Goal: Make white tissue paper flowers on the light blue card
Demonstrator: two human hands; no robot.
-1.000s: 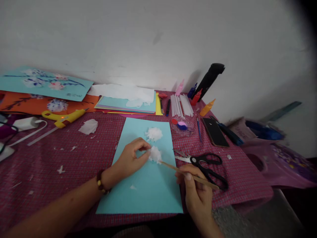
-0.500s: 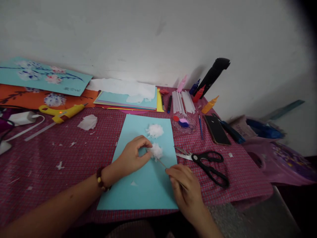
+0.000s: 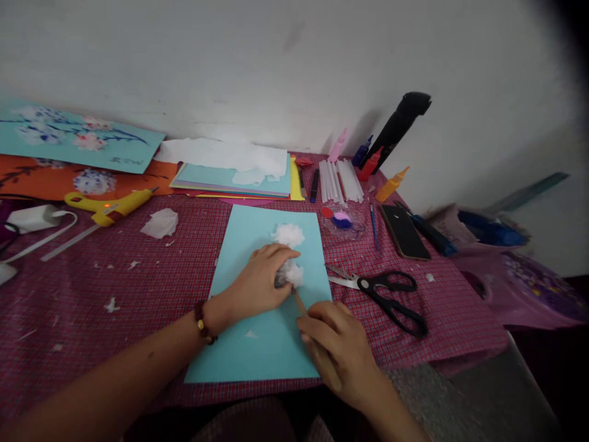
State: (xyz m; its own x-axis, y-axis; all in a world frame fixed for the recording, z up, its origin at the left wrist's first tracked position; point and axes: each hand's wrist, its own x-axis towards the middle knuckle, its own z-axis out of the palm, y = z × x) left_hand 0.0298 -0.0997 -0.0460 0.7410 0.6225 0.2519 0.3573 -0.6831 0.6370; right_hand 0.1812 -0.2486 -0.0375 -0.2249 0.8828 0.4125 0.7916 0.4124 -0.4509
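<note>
A light-blue paper sheet (image 3: 234, 350) lies before me with two white, fluffy tissue-paper tufts on it. The upper tuft (image 3: 289, 234) stands free. Around the lower tuft (image 3: 294, 274) my left hand (image 3: 257, 279) curls from the left, thumb and fingers at its edges; part of the tuft is hidden. My right hand (image 3: 338, 350) is closed on a slim wooden stick (image 3: 300, 302), its tip at the lower tuft's near edge. Right of the sheet lie black-handled scissors (image 3: 386, 294), blades pointing toward the paper.
A yellow glue gun (image 3: 113, 209) and a tissue piece (image 3: 160, 223) lie to the left. Behind are stacked coloured papers (image 3: 230, 187), a flower picture (image 3: 124, 150), white sticks (image 3: 340, 182) and paint bottles (image 3: 391, 184). A phone (image 3: 405, 232) lies near the right edge.
My left hand has moved right and up, further over the lower tuft. My right hand has turned the stick, and more of its length shows. The view has shifted slightly.
</note>
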